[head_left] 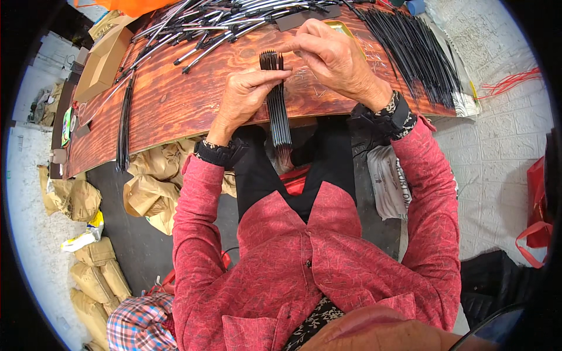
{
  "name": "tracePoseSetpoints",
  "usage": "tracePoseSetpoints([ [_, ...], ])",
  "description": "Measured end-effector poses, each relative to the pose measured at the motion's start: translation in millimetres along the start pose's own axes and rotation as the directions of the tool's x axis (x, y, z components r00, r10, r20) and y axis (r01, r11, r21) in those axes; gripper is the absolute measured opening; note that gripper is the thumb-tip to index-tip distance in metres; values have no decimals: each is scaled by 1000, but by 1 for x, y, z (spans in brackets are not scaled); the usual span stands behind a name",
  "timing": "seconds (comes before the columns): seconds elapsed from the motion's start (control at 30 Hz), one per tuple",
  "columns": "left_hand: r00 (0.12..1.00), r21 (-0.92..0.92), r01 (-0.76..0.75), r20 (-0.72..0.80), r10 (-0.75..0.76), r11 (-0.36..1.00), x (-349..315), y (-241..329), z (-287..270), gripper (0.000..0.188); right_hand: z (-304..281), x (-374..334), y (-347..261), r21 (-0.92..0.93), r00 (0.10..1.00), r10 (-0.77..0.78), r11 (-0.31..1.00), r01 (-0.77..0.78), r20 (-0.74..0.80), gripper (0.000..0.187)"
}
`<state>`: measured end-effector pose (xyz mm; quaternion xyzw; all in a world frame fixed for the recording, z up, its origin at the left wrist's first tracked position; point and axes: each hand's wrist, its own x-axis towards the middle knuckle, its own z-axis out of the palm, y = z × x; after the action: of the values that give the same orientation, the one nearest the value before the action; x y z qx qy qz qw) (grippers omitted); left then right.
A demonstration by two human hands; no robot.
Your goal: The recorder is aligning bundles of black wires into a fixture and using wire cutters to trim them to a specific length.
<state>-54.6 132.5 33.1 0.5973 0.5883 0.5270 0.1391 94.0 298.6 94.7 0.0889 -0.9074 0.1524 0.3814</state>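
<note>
My left hand (244, 96) is closed around a bundle of thin black rods (278, 120), thumb and fingers pinching it below the top. The bundle hangs upright past the table's near edge, its pointed tips up and reddish ends low above my lap. Beside those tips, my right hand (335, 61) has its fingers drawn together in a pinch; whatever they grip is too small to tell. Small thin pale pieces (316, 85) lie scattered on the wooden table (181, 111) under my right hand, and a shallow yellow-rimmed tray (346, 32) is partly hidden behind it.
Silver rods with black fittings (211, 29) pile up at the back. A spread of black rods (413, 52) covers the table's right. On the left are an open cardboard box (104, 61) and another black bundle (123, 126) overhanging the edge. Brown paper sacks (155, 190) lie below.
</note>
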Motion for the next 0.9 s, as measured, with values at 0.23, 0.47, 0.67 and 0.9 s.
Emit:
tracePoseSetpoints([
  [0.23,1000,-10,-5,17,6,1000,0,-1,-1,23,3,-2,-6,13,1000,5,1000,-5,-23,25],
  [0.47,1000,-7,-8,14,8,1000,1,-1,0,23,9,-3,-4,74,997,64,995,-61,-43,24],
  [0.67,1000,37,11,19,-12,999,0,-1,-1,24,9,-3,-4,66,996,90,994,-88,-25,24],
  [0.9,1000,45,0,19,0,999,1,0,0,26,12,-5,-2,242,983,182,955,-170,-28,19],
])
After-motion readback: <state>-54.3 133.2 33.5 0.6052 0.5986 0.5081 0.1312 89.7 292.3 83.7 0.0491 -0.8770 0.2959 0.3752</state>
